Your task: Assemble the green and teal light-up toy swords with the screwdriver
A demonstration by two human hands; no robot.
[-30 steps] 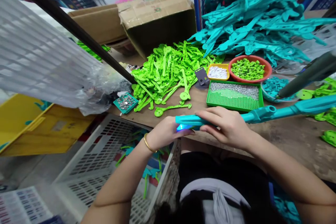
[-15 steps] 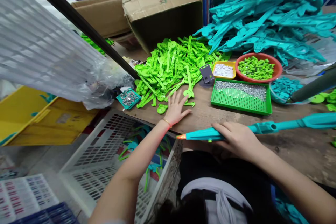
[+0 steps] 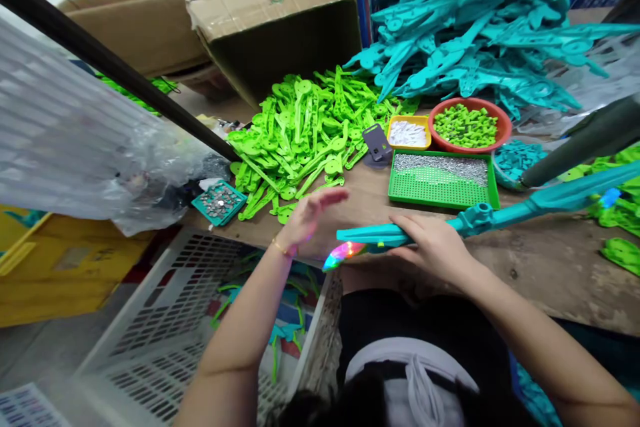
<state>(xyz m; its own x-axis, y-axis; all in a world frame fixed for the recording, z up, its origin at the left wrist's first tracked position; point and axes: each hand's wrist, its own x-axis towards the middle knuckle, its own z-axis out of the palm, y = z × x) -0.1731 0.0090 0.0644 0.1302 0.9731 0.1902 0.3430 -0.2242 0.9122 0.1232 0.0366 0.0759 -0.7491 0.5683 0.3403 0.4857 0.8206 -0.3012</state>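
Several fingers of the right hand, palm down, wrap a long, smooth teal plastic piece over the near edge of the surface; the left hand, turned edge-on, extends its fingers loosely near the piece's glowing, pointed tip.

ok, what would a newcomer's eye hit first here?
Probably the multicolored glowing tip at the left end of the long teal piece gripped in the right hand. After that, likely the big teal heap behind the red bowl, and the bright green pile in front of the cardboard box.
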